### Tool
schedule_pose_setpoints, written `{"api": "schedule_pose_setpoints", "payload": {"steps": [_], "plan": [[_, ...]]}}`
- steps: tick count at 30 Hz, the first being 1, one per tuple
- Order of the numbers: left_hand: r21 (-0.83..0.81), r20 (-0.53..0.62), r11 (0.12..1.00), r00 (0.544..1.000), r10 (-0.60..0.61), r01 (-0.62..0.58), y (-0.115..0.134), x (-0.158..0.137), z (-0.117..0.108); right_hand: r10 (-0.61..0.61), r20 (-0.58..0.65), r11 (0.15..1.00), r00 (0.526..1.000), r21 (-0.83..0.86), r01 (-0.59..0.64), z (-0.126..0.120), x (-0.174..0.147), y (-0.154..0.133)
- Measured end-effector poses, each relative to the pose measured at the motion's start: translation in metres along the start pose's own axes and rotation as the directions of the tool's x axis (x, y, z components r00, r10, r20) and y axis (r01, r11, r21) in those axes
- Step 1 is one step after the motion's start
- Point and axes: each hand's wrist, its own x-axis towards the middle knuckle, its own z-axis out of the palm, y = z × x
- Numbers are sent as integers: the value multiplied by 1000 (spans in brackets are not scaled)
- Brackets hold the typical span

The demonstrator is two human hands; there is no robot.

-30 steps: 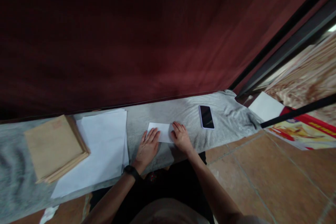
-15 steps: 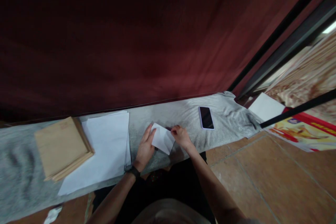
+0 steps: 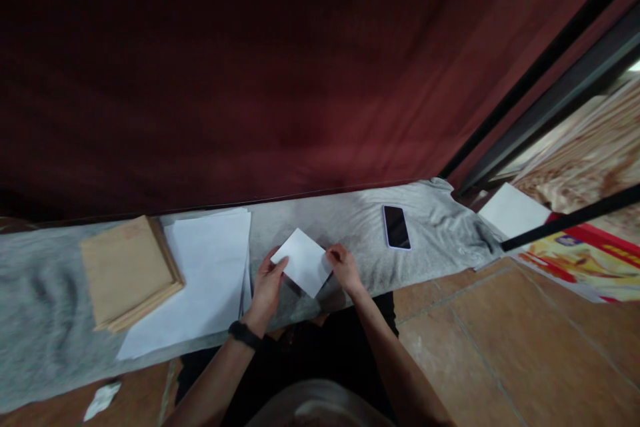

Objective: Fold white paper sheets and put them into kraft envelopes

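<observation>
A folded piece of white paper [image 3: 305, 263] is held between my two hands above the grey cloth [image 3: 360, 213]. My left hand [image 3: 269, 285] grips its left corner, thumb on top and fingers beneath. At the opposite corner, my right hand [image 3: 345, 268] pinches the paper's edge with bent fingers. Left of my hands lies a stack of larger white sheets [image 3: 210, 267]. A pile of brown paper envelopes or bags [image 3: 127, 270] rests partly over those sheets.
A phone [image 3: 397, 227] with a dark screen lies on the cloth to the right. Past the bench's right end are a colourful printed box [image 3: 585, 257] and a black metal bar [image 3: 575, 217]. A dark red wall [image 3: 280, 80] rises behind. Crumpled white paper [image 3: 103, 400] lies on the tiled floor.
The white paper has turned and now shows a wider, flatter face. My left hand has shifted a little left and down, with its thumb at the corner. My right hand stays at the right corner.
</observation>
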Motion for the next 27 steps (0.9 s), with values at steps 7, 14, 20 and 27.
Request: {"api": "schedule_pose_setpoints", "payload": {"steps": [7, 14, 20, 27], "plan": [[86, -84, 996, 996, -9, 16, 1, -1, 0, 159, 62, 966, 985, 195, -168, 1, -3, -2], [124, -32, 992, 999, -33, 37, 7, -9, 7, 224, 123, 944, 967, 220, -246, 4, -14, 2], [322, -47, 944, 995, 86, -67, 20, 0, 0, 181, 130, 967, 975, 157, -201, 1, -14, 8], [365, -92, 930, 992, 86, -47, 20, 21, -1, 127, 166, 991, 978, 9, -130, -2, -21, 7]]}}
